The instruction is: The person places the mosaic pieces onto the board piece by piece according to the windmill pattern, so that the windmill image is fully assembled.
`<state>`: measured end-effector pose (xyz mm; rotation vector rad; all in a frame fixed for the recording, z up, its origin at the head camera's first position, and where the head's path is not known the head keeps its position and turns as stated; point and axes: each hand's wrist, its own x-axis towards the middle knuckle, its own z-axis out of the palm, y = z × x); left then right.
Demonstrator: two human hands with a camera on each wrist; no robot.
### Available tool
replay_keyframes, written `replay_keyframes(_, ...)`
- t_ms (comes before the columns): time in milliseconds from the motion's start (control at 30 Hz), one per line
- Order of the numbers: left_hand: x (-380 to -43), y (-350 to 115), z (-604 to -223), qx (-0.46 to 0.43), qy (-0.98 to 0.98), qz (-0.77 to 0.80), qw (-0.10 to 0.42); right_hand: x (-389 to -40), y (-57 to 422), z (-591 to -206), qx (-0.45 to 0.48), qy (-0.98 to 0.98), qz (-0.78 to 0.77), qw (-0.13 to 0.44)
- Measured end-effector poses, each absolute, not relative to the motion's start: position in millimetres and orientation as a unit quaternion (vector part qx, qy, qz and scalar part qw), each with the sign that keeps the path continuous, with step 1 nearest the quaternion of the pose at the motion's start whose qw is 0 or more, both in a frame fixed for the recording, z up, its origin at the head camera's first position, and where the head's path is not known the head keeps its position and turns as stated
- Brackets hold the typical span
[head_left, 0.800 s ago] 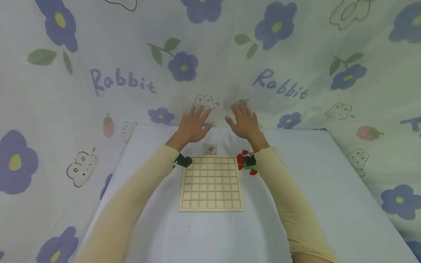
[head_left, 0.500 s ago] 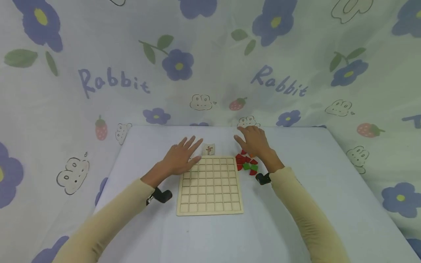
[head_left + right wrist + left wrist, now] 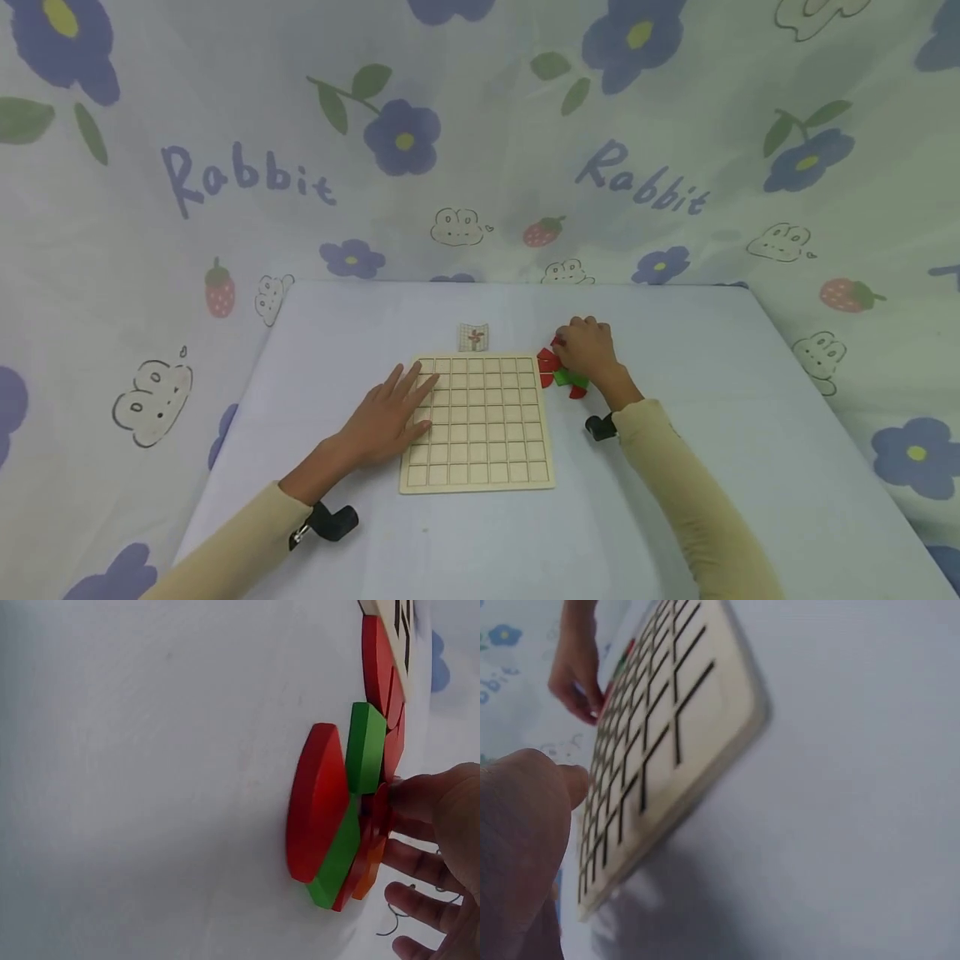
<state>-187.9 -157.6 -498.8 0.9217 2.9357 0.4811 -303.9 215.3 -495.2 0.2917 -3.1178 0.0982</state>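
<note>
Right hand (image 3: pixel 588 348): Thumb and fingers reach down into a heap of coloured pieces (image 3: pixel 366 750), the thumb close against red; whether they are clamped on one, an onlooker cannot tell.
Left hand (image 3: pixel 375 423): Fingers straight and spread apart over the left edge of the gridded board (image 3: pixel 498 412), clasping nothing; whether they press on it is unclear from here.
Pickup: The step in hand looks to be taking one piece from the heap. It calls for thumb and forefinger on opposite sides of a single piece, spare fingers raised to avoid dragging its neighbours, and a straight lift.
Steadying: Light, flat pressure from the left fingers would likely keep the board from skidding.
Red pieces (image 3: pixel 319 802): One lies on the wrist side of the right fingers, others right at the thumb, more between thumb and board.
Green pieces (image 3: pixel 337 859): Just on the wrist side of the right fingertips, among the reds.
Orange piece (image 3: pixel 367 883): Partly hidden, just beside the right fingertips.
Grid: To the left of the right fingers, below the left ones.
Printed card (image 3: pixel 474 337): Ahead of the left fingertips, past the board's far edge.
</note>
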Motion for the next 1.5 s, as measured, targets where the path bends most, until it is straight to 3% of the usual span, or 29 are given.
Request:
replay_keyframes(300,-167,-181,-520,0.301,0.942,0.150,-0.005,-309,215,-497,0.076,-0.992,0.100,0.025)
replay_keyframes(567,-163,-181,-526,0.295,0.945,0.137,-0.026,-303,214,-496,0.061,-0.959,0.273,0.030)
replay_keyframes(833,-164,-180,-537,0.304,0.938,0.150,-0.070,-283,177,-488,0.135,-0.910,0.385,0.072)
replay_keyframes(1233,-167,-178,-540,0.305,0.939,0.146,-0.069,-257,110,-499,0.180,-0.864,0.470,-0.007)
replay_keyframes(1500,-169,-178,-540,0.302,0.941,0.139,-0.066,-255,103,-505,0.185,-0.874,0.448,-0.005)
